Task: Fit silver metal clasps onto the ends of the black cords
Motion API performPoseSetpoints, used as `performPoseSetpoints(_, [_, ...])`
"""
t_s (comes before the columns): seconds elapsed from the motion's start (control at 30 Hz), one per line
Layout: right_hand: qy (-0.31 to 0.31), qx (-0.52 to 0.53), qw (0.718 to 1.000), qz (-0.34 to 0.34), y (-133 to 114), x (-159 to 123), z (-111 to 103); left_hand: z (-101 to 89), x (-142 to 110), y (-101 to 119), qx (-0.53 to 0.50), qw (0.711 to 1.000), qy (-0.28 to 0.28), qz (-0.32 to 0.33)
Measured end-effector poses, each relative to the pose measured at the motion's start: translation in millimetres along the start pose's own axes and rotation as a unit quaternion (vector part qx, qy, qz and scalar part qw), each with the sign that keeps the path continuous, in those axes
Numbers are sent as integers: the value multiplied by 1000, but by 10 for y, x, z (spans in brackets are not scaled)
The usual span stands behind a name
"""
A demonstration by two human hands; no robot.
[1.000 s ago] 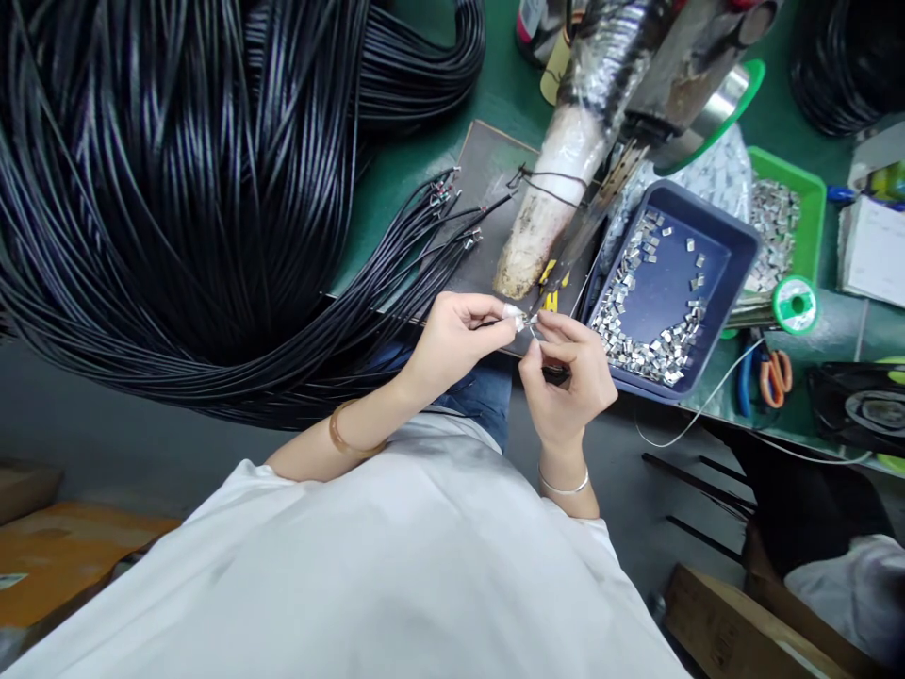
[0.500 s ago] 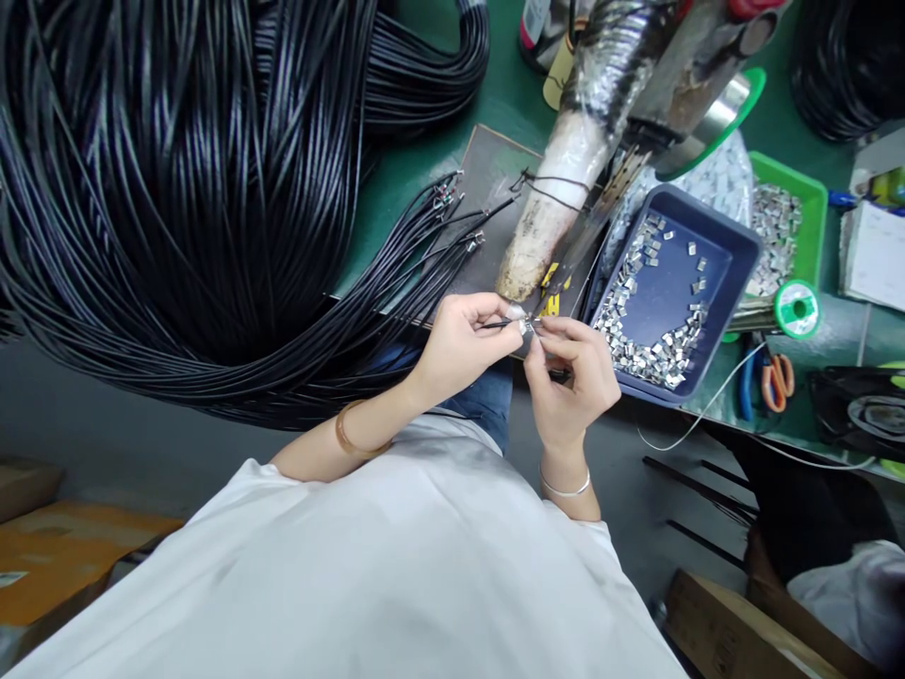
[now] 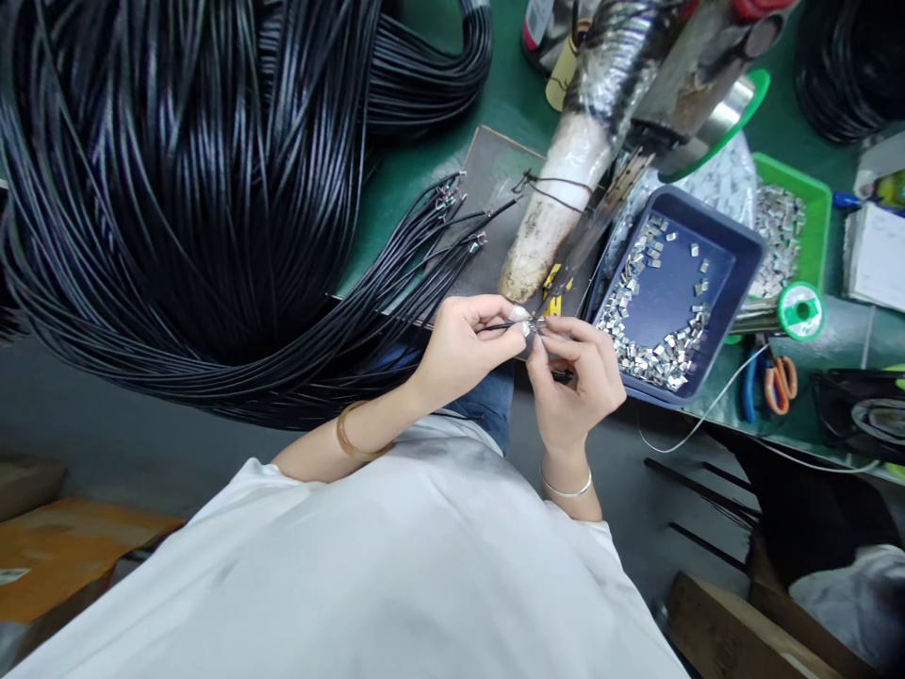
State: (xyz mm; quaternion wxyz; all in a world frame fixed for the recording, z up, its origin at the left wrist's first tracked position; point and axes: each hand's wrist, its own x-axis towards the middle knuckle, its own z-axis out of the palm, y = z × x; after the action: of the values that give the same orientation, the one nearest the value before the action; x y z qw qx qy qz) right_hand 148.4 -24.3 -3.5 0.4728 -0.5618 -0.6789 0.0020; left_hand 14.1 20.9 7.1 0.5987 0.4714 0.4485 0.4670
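My left hand (image 3: 461,347) pinches a thin black cable (image 3: 497,327) near its end, between thumb and fingertips. Facing it, my right hand (image 3: 581,382) has its thumb and index finger closed on something tiny at the cable's tip; what it is stays too small to make out. A bit of shiny metal shows between the two sets of fingertips. Just above them ends the narrow dark tip of a slanting metal tool (image 3: 609,200), beside a thick, stained white wrapped shaft (image 3: 544,222). Finished-looking cable ends with small metal connectors (image 3: 478,242) lie on a dark board (image 3: 487,160).
A large bundle of black cables (image 3: 176,189) fills the left. On the right stand a blue tray (image 3: 742,250) and a green tray (image 3: 820,212), both holding small metal pieces. Wire spools (image 3: 801,311), orange-and-blue-handled pliers (image 3: 780,382) and a fan (image 3: 873,410) sit along the table edge.
Both hands keep their pinch at the cable's end, with only a tiny shift of the fingertips. The whole view has drifted slightly.
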Motion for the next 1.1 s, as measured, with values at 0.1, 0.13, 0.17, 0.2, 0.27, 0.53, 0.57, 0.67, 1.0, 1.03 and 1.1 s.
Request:
performPoseSetpoints(0.1, [-3, 3, 1000, -3, -10, -1, -12, -3, -2, 22, 3, 1000, -2, -5])
performPoseSetpoints(0.13, [-5, 5, 1000, -7, -9, -4, -17, -5, 2, 17, -2, 1000, -5, -9])
performPoseSetpoints(0.17, [-8, 6, 1000, -13, -5, -9, -21, -7, 9, 7, -8, 1000, -9, -13])
performPoseSetpoints(0.2, [-10, 3, 1000, -20, 0, -15, -24, -10, 18, -7, -14, 1000, -14, -17])
performPoseSetpoints(0.27, [-15, -4, 999, -31, 12, -26, -30, -15, 35, -35, -20, 999, -25, -24])
performPoseSetpoints(0.53, [-12, 35, 999, 16, 1, -15, -46, -44, 20, -47, -30, 998, -43, -24])
performPoseSetpoints(0.57, [-13, 32, 999, 18, 2, -11, -45, -49, 14, -53, -25, 998, -46, -21])
performPoseSetpoints(0.67, [-15, 18, 1000, 5, 15, -4, -31, -54, 5, -78, -7, 999, -49, -7])
performPoseSetpoints(1.0, [0, -1, 1000, -22, 2, -6, -2, -77, -8, -73, 30, 998, -45, 31])
performPoseSetpoints(1.03, [-2, -2, 1000, -26, 5, -15, -5, -81, -4, -81, 20, 998, -52, 21])
performPoseSetpoints(1.1, [-6, -4, 1000, -29, 12, -31, -12, -83, 5, -96, 0, 998, -64, 0])
